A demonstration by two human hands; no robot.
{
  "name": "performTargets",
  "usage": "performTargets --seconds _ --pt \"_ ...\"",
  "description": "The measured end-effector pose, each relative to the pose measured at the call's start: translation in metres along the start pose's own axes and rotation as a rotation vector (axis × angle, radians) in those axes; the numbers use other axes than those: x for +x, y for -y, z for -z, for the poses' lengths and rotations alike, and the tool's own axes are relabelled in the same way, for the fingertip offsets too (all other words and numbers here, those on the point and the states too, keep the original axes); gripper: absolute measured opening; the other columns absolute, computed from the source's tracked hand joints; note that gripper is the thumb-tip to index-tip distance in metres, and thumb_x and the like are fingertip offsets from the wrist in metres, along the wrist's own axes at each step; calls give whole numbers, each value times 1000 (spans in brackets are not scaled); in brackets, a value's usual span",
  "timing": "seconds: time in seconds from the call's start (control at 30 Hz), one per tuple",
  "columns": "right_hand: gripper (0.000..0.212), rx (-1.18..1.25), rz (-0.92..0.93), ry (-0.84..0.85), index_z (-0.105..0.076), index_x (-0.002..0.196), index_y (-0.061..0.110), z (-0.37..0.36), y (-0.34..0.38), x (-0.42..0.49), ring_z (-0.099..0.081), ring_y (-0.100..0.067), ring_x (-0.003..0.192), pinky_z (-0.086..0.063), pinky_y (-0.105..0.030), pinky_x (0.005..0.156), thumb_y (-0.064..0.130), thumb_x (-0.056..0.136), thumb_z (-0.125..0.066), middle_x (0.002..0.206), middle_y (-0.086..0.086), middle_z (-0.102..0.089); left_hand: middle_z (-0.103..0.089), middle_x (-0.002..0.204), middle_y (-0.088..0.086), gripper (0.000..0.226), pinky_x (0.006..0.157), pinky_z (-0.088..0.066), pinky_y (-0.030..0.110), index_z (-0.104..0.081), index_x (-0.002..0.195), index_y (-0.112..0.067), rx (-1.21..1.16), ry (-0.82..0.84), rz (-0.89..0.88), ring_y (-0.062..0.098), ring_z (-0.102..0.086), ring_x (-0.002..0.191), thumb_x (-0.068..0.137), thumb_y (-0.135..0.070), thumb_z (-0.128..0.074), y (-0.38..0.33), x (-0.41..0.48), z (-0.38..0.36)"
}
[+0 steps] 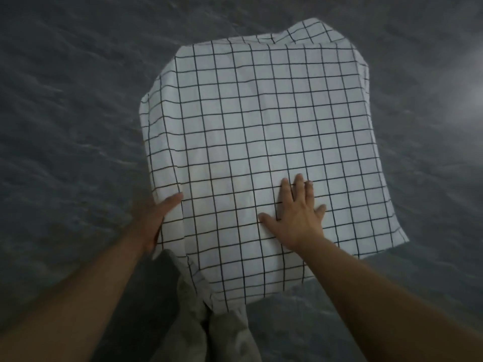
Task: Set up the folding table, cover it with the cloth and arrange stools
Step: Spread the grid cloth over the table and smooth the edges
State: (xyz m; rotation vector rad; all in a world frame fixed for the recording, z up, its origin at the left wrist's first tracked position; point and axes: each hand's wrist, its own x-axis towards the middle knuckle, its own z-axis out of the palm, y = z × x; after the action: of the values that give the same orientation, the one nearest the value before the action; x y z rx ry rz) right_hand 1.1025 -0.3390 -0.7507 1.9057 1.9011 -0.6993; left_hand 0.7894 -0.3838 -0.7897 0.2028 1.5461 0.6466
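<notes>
While the right hand (295, 218) is laid flat on the checked cloth (248, 113), fingers straight and spread, the left hand (154, 220) is held against the cloth's left edge; blur hides whether that edge is pinched or merely touched. The covering step is judged to be in hand, the cloth being smoothed over the folding table, which is hidden wholly beneath it. The cloth is white with thin black grid lines. It is draped over every side, hangs at the near edge against pale trousers (222, 330), and is rumpled at the far corner. Next, that rumple would need flattening and the overhang evening before stools, none in view, are arranged. A dark grey floor (65, 100) lies all around.
</notes>
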Motion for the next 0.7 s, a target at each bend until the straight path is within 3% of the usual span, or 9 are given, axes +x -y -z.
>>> performTargets --seconds 0.07,0.17,0.23,0.37,0.43,0.5,0.57,0.63,0.7 --pt "104 6 -1 -6 14 154 28 -6 -4 -2 26 -28 148 -5 -70 114 80 80 -37 162 -2 26 -76 107 11 64 84 -59 53 -81 95 -28 16 14 7 30 -72 101 45 -65 -93 12 -2 6" --pt "104 8 14 -5 15 154 29 -9 -7 -5 28 -27 148 -2 -69 113 81 79 -36 162 -1 27 -74 109 18 98 84 -57 60 -68 120 -10 -53 -51 22 40 -72 101 39 -57 -99 25 -7 13" --pt "105 7 23 -11 15 154 30 -10 -13 -7 29 -27 147 -1 -69 114 82 79 -37 162 0 28 -75 107 17 96 85 -56 63 -65 121 -10 -74 -48 -24 37 -73 98 42 -53 -100 29 -10 13" --pt "105 14 42 -4 14 155 32 -14 -25 -13 31 -25 147 0 -69 115 81 80 -40 162 2 29 -73 68 -15 45 48 -59 32 -60 88 -28 -11 -140 -139 3 -71 60 59 -40 -91 39 -19 2" --pt "105 17 53 -4 14 154 32 -16 -32 -17 31 -24 147 0 -69 115 80 80 -43 162 2 29 -69 62 -20 44 41 -53 23 -55 88 -30 -6 -153 -148 -1 -68 57 59 -37 -87 49 -26 -4" --pt "105 9 74 -8 14 154 31 -17 -40 -21 31 -25 147 -1 -70 114 79 81 -45 161 2 30 -73 109 -4 72 67 -62 35 -60 116 -21 22 -168 -107 15 -70 96 56 -46 -89 61 -33 -8" --pt "106 1 87 0 14 155 31 -19 -49 -27 31 -25 146 -1 -70 114 77 82 -47 161 2 31 -40 155 9 118 105 -47 49 -32 153 -13 115 -225 -75 30 -46 137 58 -55 -88 79 -37 -7" --pt "105 -11 104 13 15 154 31 -24 -58 -37 32 -26 146 -1 -70 114 76 83 -47 160 1 32 -24 164 9 132 113 -34 47 -18 159 -15 147 -257 -58 29 -32 146 55 -59 -86 97 -46 -10" --pt "105 -22 112 21 17 154 30 -27 -67 -46 32 -26 146 -2 -70 114 75 84 -47 160 0 33 -29 163 9 133 112 -32 42 -23 158 -15 131 -265 -57 25 -35 142 51 -61 -85 109 -58 -18"
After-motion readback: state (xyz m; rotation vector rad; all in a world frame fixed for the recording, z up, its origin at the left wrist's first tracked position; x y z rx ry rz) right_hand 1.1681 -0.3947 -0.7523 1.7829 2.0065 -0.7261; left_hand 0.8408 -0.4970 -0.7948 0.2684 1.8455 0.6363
